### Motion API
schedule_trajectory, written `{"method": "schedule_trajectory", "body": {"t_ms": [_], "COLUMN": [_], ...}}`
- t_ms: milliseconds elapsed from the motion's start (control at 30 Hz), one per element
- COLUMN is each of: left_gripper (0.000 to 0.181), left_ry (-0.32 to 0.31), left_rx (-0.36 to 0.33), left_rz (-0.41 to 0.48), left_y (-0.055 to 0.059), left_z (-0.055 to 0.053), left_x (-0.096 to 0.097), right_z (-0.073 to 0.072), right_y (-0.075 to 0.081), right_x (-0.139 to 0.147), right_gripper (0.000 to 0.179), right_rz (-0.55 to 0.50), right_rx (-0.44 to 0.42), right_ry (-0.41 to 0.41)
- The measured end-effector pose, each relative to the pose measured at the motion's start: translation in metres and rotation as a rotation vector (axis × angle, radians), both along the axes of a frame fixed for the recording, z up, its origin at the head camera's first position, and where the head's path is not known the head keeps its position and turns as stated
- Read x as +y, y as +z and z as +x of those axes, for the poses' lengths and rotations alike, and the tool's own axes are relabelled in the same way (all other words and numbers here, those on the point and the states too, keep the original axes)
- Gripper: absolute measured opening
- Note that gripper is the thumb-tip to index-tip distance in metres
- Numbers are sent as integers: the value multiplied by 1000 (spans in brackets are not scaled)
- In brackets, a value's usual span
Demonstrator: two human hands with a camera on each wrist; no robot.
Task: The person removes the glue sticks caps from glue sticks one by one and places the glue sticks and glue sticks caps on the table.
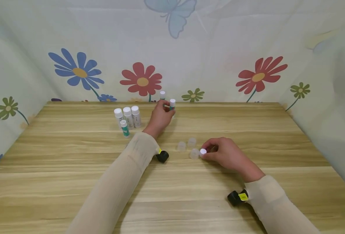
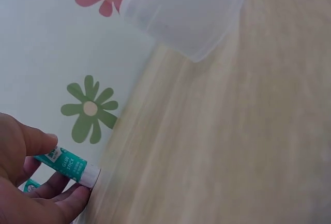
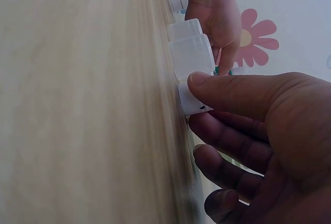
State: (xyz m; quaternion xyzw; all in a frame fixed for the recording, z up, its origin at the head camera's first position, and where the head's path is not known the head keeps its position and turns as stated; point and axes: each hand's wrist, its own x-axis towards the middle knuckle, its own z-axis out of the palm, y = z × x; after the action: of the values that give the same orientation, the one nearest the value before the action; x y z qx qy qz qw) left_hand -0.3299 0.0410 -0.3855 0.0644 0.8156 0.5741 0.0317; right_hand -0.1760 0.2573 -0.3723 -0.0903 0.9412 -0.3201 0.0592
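At the back of the table my left hand [image 1: 160,116] pinches a green glue stick [image 2: 70,164] with a white end between thumb and fingers. A second glue stick [image 1: 162,94] stands just behind that hand, mostly covered by the fingers. My right hand [image 1: 226,152] holds a small white cylinder [image 3: 190,99] low at the tabletop, its thumb on one side and fingers on the other. Right beside the cylinder is a cluster of three translucent plastic cups [image 1: 194,153], one of them up against it in the head view.
Three white bottles [image 1: 127,116] with white caps stand in a row at the back left. In front of them is another green glue stick [image 1: 125,128]. A flower-printed cloth [image 1: 216,65] hangs behind the wooden table [image 1: 172,208].
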Motion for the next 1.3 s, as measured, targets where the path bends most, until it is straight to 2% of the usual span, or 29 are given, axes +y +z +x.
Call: {"method": "schedule_trajectory", "body": {"t_ms": [400,500,633,700,833,1033,1300], "left_gripper": [28,27,27,28,31,31,27], "left_ry": [7,4,-34,-63,-128,-228,-313], "left_rx": [10,20,47,61,81,62,74], "left_rz": [-12,-4,-11,-21,-48,-47,-43], "left_y": [2,5,8,10,16,24,32], "left_z": [0,3,10,15,33,63,100], "left_x": [-9,-12,-17,-21,-30,-46,-62], "right_z": [-1,-2,-2,-2,-3,-3,3], "right_y": [0,0,0,0,1,2,9], "right_x": [-5,-6,-7,-7,-7,-5,-5], "right_gripper": [12,12,12,12,13,13,25], "right_rz": [-9,-1,10,14,24,30,48], "right_rx": [1,3,1,0,1,-1,-23], "right_ry": [3,6,10,12,17,23,31]}}
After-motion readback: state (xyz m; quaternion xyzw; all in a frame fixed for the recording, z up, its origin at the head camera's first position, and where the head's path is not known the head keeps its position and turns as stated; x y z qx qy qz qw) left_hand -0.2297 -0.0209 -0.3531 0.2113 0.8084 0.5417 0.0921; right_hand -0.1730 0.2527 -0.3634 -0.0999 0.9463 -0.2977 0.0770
